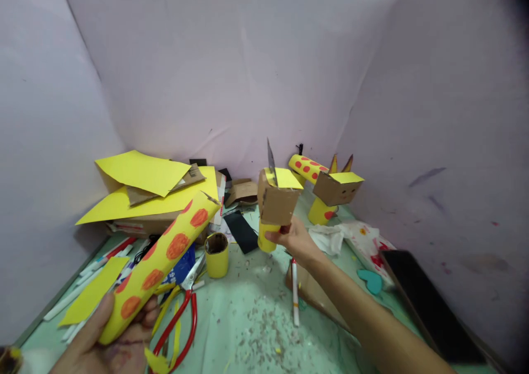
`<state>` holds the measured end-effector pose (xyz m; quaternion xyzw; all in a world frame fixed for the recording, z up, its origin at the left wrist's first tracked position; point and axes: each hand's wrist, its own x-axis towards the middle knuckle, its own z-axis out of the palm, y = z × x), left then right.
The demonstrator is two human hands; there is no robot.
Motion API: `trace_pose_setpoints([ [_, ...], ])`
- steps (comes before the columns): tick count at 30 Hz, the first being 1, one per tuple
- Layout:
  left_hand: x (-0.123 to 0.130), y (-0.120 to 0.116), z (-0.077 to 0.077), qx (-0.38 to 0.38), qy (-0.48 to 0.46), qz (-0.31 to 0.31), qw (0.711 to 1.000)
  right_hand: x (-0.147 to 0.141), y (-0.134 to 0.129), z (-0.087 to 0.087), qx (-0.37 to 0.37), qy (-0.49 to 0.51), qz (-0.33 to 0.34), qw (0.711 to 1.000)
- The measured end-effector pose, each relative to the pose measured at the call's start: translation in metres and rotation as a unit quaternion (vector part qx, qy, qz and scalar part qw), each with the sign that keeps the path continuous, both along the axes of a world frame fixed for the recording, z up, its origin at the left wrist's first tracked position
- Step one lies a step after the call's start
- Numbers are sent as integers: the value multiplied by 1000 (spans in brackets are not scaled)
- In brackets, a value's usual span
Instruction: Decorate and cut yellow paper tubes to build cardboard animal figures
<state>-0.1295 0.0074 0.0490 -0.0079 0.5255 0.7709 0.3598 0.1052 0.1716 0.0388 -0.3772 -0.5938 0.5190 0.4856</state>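
Observation:
My left hand [119, 330] is wrapped round the lower end of a yellow tube [165, 261] with orange-red spots, tilted up to the right. My right hand [295, 239] grips the short yellow base [266, 237] under a cardboard box piece [278, 202]. That piece has a yellow top, with a thin dark flat piece [271, 159] standing up from it. Between my hands a short yellow tube [217, 255] stands upright on the table. Red-handled scissors [188, 302] lie beside the spotted tube, their blades pointing up and right.
Behind on the right stands a spotted giraffe-like figure [336, 189]. Yellow sheets [144, 170] and cardboard are piled at the back left. Markers [74, 291] lie at the left, a red-capped marker [295, 294] near the centre, and a black phone [430, 305] at the right.

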Motion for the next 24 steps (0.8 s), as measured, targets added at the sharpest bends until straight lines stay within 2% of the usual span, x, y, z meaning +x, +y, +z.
trace_pose_setpoints([
  [4,10,-1,8,19,-23,14,999,14,-20,-18,-31,10,34,999],
  [7,17,1,13,15,-27,-7,1000,17,-29,-27,-47,8,45,998],
  [12,26,4,15,22,15,-25,999,20,-29,-31,-47,-1,55,997],
  [16,23,5,13,31,40,-30,998,21,-29,-31,-44,1,52,998],
  [20,11,4,5,-22,81,-56,995,22,-32,-30,-43,5,40,998],
  [24,6,6,-6,-131,133,-159,969,29,-28,-19,-33,27,24,999],
])
